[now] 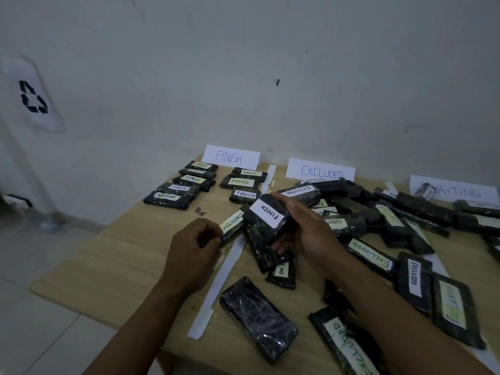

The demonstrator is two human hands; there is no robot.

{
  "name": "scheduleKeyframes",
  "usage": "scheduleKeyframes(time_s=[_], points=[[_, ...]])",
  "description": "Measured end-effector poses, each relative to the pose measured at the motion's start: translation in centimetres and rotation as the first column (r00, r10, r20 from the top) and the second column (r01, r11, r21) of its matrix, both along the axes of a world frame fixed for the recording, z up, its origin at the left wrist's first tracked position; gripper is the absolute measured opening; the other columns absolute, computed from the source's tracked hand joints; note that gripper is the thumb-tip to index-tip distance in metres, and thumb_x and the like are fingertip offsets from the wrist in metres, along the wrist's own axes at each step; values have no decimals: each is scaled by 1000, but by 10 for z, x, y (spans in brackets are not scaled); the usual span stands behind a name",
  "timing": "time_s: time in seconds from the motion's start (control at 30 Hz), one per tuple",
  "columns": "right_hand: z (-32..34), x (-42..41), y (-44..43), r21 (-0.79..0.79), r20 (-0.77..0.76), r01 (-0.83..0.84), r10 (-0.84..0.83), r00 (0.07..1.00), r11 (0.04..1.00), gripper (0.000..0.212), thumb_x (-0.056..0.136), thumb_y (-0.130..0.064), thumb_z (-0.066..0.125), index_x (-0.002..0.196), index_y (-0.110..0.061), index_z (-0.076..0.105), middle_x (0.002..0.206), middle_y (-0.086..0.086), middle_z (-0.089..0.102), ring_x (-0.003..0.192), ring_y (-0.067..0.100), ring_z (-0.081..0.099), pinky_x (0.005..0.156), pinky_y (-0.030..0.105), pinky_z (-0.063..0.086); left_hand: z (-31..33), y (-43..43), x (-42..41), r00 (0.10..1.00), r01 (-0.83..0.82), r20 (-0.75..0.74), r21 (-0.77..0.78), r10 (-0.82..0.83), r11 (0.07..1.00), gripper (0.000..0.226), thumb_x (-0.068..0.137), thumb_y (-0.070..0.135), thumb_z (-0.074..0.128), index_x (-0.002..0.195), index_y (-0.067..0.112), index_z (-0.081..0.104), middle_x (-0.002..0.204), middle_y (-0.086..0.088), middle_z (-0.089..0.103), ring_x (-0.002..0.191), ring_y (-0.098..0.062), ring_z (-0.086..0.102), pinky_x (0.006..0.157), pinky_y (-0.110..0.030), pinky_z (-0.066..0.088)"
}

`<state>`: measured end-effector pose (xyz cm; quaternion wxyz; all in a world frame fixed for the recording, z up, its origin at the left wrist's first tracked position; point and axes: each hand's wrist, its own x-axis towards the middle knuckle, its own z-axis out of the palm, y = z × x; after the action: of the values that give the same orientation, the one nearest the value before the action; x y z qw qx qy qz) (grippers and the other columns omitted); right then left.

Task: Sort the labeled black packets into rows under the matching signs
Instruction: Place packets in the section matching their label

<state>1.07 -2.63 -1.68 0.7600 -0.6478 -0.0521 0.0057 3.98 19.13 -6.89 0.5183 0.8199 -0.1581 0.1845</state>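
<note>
The packets (pixel 259 319) are glossy black with pale streaks where the wrap catches light. Their labels (pixel 267 212) are white or pale yellow-green, lettered in black, blue or green. At upper centre, white signs (pixel 231 157) carry blue handwriting. The table (pixel 127 255) is light tan with faint wood grain. On the grey-white wall (pixel 270 63), upper left, a white sheet (pixel 32 96) shows a black recycling symbol.

Your room: dim white wall (pixel 243 63), recycling sheet (pixel 32 96) taped on; wooden bench (pixel 121 261); pale tiled floor (pixel 40 334).
</note>
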Motion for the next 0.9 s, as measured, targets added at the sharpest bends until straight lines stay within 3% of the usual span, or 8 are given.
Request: scheduleKeyframes(time_s=[0.13, 0.27, 0.4, 0.53, 0.6, 0.7, 0.77, 0.9], points=[[0, 0, -2, 53, -30, 2, -1, 1000, 999, 32, 95, -34, 44, 119, -23, 62, 80, 21, 66, 56, 31, 62, 50, 31, 51, 1, 0, -2, 998, 50, 36, 14, -50, 999, 9, 77, 15, 58, 78, 21, 65, 73, 5, 64, 69, -15, 61, 61, -34, 49], [-1, 1, 0, 113, -80, -43, 52, 995, 993, 33, 94, -10, 49, 124, -21, 55, 98, 25, 69, 68, 39, 67, 55, 34, 56, 9, -4, -4, 985, 123, 105, 106, -134, 987, 18, 85, 39, 56, 86, 26, 68, 80, 10, 65, 77, -11, 60, 66, -28, 46], [-5, 1, 2, 124, -72, -58, 68, 995, 991, 29, 92, -6, 51, 119, -15, 56, 106, 22, 69, 82, 43, 67, 59, 36, 58, 22, -22, -5, 976, 217, -25, 22, -216, 976, 33, 77, 53, 63, 98, 29, 67, 91, 15, 68, 89, -5, 63, 71, -18, 47], [-4, 4, -3, -79, -24, 29, -31, 999, 996, 28, 88, -15, 62, 117, -13, 58, 104, 12, 71, 81, 29, 70, 58, 33, 54, 32, -30, 3, 941, 222, -159, -379, -300, 898, 35, 66, 18, 83, 96, 21, 64, 90, 2, 72, 87, -15, 68, 68, -24, 53], [-7, 5, -9, -242, 21, 93, -90, 996, 966, 30, 86, -19, 67, 114, -19, 60, 101, 6, 70, 80, 21, 68, 57, 29, 52, 41, -24, 14, 934, 187, -168, -523, -316, 831, 31, 70, 2, 75, 96, 15, 63, 94, -6, 71, 89, -23, 69, 71, -29, 56], [-16, 7, -21, -425, 113, 185, -151, 982, 886, 26, 83, -25, 71, 105, -32, 60, 97, -3, 68, 87, 16, 67, 68, 28, 53, 52, -10, 39, 935, 30, -236, -690, -264, 723, 23, 82, -9, 51, 90, 11, 58, 90, -12, 66, 78, -27, 68, 60, -32, 56], [-21, 6, -27, -525, 159, 235, -177, 971, 818, 27, 83, -26, 72, 107, -32, 60, 94, -7, 67, 87, 14, 64, 76, 29, 54, 54, -3, 58, 937, -87, -297, -709, -185, 700, 22, 87, -5, 44, 82, 14, 54, 85, -12, 67, 76, -29, 66, 57, -32, 53], [-26, 2, -29, -647, 204, 235, -132, 970, 725, 31, 86, -27, 69, 114, -32, 57, 98, -9, 63, 86, 12, 60, 73, 23, 50, 44, 7, 92, 900, -231, -428, -621, -77, 749, 17, 89, 2, 45, 83, 13, 56, 80, -11, 63, 67, -25, 61, 51, -29, 50]])
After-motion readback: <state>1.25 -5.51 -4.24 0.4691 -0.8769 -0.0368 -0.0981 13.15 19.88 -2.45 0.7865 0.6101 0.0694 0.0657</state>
